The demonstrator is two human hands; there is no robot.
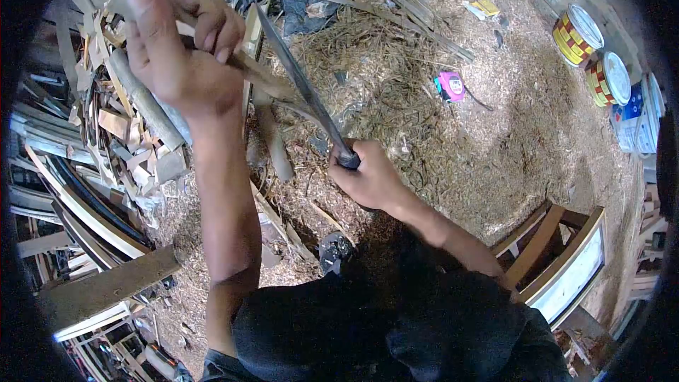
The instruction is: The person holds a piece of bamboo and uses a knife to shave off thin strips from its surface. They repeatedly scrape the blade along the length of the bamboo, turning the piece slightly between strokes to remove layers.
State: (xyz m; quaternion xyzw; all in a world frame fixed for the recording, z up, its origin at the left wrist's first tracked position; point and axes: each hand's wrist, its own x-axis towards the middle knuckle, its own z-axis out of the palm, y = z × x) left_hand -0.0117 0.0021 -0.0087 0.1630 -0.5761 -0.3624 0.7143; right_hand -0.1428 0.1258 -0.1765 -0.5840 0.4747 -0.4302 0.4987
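My right hand (371,175) is wrapped round the black handle of a machete (298,76), whose long dark blade points up and to the left. My left hand (185,46), raised at the upper left, is closed around a strip of wood (272,85). A pale end of the strip shows past my thumb; its other end slants down to the right and overlaps the blade in this view. Part of the strip is hidden by my fingers.
Wood shavings cover the ground (523,148). A pink tape measure (450,87) lies there, with paint buckets (578,34) at the right. Scrap wood (117,124) is heaped at left. A wooden frame (548,255) stands at lower right, and a plank (109,286) lies at lower left.
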